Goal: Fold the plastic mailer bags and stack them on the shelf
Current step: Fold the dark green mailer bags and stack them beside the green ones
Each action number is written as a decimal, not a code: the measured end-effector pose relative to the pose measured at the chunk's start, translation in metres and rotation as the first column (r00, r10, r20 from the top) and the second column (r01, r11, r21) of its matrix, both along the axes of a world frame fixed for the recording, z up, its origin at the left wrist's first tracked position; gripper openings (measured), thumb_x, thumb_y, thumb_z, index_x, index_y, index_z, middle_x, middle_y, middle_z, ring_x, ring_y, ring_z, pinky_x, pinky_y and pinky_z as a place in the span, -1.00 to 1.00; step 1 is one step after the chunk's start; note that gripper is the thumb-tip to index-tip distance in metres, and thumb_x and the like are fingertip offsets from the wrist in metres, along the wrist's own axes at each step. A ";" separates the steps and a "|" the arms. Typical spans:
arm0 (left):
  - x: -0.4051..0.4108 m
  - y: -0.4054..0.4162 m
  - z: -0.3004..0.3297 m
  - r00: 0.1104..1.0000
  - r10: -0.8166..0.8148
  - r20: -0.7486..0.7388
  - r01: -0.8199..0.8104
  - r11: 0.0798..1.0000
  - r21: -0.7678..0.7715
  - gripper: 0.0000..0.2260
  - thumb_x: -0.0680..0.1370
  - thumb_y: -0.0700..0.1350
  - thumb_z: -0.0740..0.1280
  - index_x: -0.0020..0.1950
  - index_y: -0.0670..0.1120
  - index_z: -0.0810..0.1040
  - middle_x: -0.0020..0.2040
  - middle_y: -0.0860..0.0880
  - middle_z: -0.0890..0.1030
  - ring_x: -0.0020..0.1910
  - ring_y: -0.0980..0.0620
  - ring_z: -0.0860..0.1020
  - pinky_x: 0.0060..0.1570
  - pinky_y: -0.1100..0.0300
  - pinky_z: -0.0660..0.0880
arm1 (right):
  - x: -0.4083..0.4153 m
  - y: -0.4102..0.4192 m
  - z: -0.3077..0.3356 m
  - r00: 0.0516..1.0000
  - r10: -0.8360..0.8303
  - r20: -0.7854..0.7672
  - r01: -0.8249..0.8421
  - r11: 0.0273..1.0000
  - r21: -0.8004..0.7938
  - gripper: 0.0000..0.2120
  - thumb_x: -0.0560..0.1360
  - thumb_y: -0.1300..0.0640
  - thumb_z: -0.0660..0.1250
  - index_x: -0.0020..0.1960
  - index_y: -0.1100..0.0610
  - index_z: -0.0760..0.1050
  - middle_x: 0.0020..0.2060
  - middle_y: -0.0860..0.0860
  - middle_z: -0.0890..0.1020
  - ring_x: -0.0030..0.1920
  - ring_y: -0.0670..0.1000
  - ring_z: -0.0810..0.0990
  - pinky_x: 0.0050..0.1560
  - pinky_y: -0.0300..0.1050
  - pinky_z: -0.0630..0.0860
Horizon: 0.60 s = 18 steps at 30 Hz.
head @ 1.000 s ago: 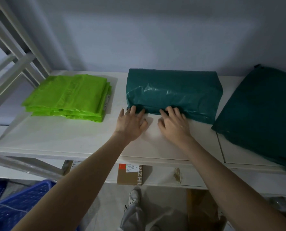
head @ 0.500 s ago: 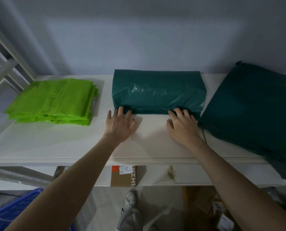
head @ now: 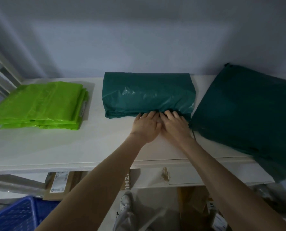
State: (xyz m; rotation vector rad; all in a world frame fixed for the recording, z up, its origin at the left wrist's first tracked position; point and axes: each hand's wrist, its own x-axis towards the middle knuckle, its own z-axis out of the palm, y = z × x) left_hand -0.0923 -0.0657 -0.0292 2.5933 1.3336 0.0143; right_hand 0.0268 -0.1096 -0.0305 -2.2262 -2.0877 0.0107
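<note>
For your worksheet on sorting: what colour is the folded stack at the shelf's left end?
Bright lime green, clearest in the head view.

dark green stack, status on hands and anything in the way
Left hand, right hand: fingers tucked under dark green stack front edge. Unfolded dark green bag crowds right side.

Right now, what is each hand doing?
Left hand: open, fingertips pressing the front edge of the dark green folded stack.
Right hand: open, fingertips pressing the same edge.
</note>
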 end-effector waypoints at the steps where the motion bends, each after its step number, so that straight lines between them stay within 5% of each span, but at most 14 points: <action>1: 0.000 0.000 0.000 1.000 0.000 -0.011 0.000 1.000 -0.003 -0.54 0.63 0.03 -0.04 0.53 -0.03 0.10 0.51 0.02 0.19 0.46 0.00 0.20 0.47 0.01 0.03 | 0.003 0.001 0.002 1.000 0.007 0.015 -0.007 1.000 -0.020 -0.54 0.52 -0.01 0.03 0.29 0.15 0.45 0.12 0.05 0.54 0.07 0.15 0.52 0.00 0.07 0.46; 4: -0.001 -0.003 0.000 0.999 -0.012 -0.042 0.012 1.000 -0.004 -0.52 0.63 0.06 -0.06 0.54 -0.04 0.05 0.52 0.02 0.15 0.47 -0.01 0.17 0.49 0.00 0.00 | 0.015 0.001 0.000 0.999 0.023 0.044 -0.019 0.997 -0.079 -0.55 0.60 -0.05 0.06 0.44 0.09 0.25 0.28 -0.02 0.40 0.24 0.05 0.39 0.18 0.00 0.33; 18: -0.005 -0.005 -0.003 0.998 -0.038 -0.054 0.038 0.999 -0.002 -0.51 0.62 0.05 -0.04 0.54 -0.05 0.04 0.51 0.01 0.15 0.47 -0.03 0.15 0.48 0.02 -0.01 | 0.041 -0.016 -0.002 0.997 -0.082 -0.006 0.081 0.996 -0.045 -0.51 0.59 -0.07 0.07 0.44 0.15 0.27 0.24 0.10 0.38 0.26 0.12 0.36 0.18 0.01 0.38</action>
